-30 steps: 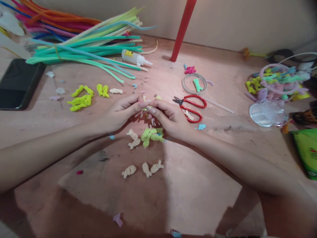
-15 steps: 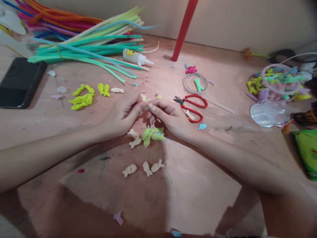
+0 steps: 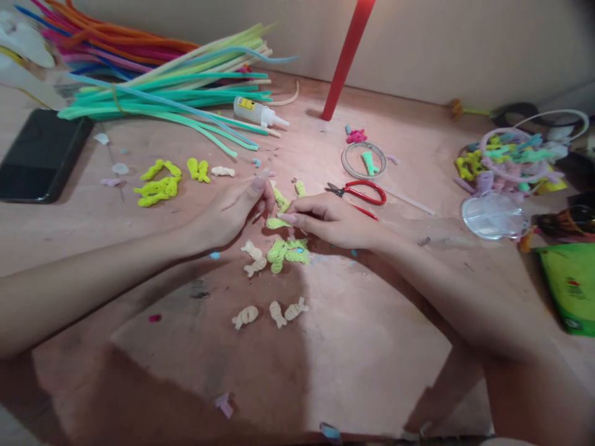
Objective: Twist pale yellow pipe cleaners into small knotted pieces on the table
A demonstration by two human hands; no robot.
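Observation:
My right hand point(image 3: 332, 218) pinches a small light-green twisted pipe-cleaner piece point(image 3: 277, 223) between thumb and fingers. My left hand point(image 3: 235, 207) is close on its left, fingers curled and thumb against them; what they hold, if anything, is hidden. Beyond the fingertips lie another light-green piece point(image 3: 280, 198) and a small pale-green one point(image 3: 300, 188). Just below my hands is a cluster of light-green pieces point(image 3: 284, 253), with cream twisted pieces point(image 3: 253, 258) on its left. The red-handled scissors point(image 3: 356, 192) lie beyond my right hand, one handle partly covered.
Bundled pipe cleaners point(image 3: 158, 96) and a glue bottle point(image 3: 255, 111) lie at the back left, near a phone point(image 3: 44, 155). Yellow pieces point(image 3: 158, 186) are left. A red post point(image 3: 346, 62) rises behind. Right are a tape ring point(image 3: 344, 164), a colourful pile point(image 3: 506, 161) and a green packet point(image 3: 569, 288).
My hands have moved apart. My right hand has lowered with the light-green piece, and my left thumb has lifted away. My right hand now covers more of the scissors' handle.

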